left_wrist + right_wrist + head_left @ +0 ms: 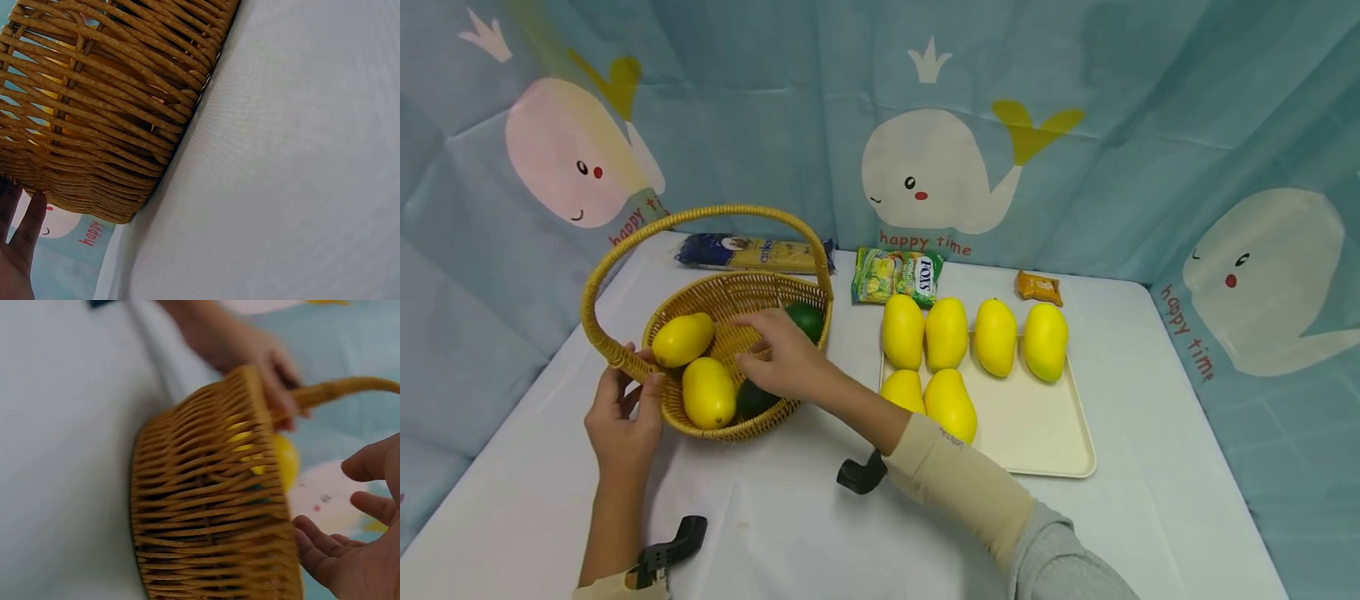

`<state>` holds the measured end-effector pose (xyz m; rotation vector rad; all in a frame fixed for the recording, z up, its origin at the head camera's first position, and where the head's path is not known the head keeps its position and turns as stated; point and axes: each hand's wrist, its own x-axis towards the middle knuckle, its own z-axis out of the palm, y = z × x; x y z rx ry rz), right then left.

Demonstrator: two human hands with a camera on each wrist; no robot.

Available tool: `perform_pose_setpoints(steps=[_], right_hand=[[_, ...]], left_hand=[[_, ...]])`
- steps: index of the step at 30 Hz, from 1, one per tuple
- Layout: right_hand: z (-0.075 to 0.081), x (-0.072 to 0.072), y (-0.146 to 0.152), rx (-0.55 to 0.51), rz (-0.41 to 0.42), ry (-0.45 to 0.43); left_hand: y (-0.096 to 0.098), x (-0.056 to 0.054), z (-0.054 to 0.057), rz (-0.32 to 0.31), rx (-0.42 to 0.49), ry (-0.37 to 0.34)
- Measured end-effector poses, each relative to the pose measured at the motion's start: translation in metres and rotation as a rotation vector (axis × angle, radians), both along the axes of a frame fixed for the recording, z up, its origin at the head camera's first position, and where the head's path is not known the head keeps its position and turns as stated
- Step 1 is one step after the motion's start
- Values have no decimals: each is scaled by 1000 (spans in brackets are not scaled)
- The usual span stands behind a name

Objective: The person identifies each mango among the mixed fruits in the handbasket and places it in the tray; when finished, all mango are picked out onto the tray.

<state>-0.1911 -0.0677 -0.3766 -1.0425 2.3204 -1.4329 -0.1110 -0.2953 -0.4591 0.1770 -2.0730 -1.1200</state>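
Observation:
My left hand (625, 417) grips the wicker basket (745, 283) at its left rim, where the arched handle joins, thumb and fingers around it. Over the basket's opening hovers my right hand (786, 357), fingers spread and relaxed with nothing between them. In the right wrist view, the right hand (362, 550) shows its parted fingers beside the rim. Two yellow mangoes, one upper (683, 339) and one lower (708, 393), lie at the basket's left side. Dark green fruits, one at the right wall (805, 319) and one lower (754, 401), are partly hidden.
Right of the basket, a cream tray (1045, 433) carries several yellow mangoes (995, 337), partly covered by the right forearm. Behind them lie a green FOX'S candy bag (897, 275) and a small orange packet (1038, 287). A pasta pack (752, 252) lies behind the basket.

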Motion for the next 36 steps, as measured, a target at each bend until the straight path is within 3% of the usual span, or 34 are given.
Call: perform_pose_setpoints(steps=[6, 12, 21, 27, 32, 36], right_hand=[[-2, -16, -51, 325, 45, 179], [-9, -20, -79, 480, 69, 150], [-26, -22, -95, 430, 122, 132], [-31, -23, -99, 307, 33, 148], [-31, -23, -101, 399, -17, 189], [-32, -24, -101, 414, -14, 153]], left_hand=[[4, 2, 7, -15, -6, 20], [15, 9, 16, -39, -9, 23], [4, 4, 7, -14, -27, 27], [10, 6, 17, -30, -22, 55], [12, 7, 19, -27, -20, 66], [9, 5, 12, -34, -17, 50]])
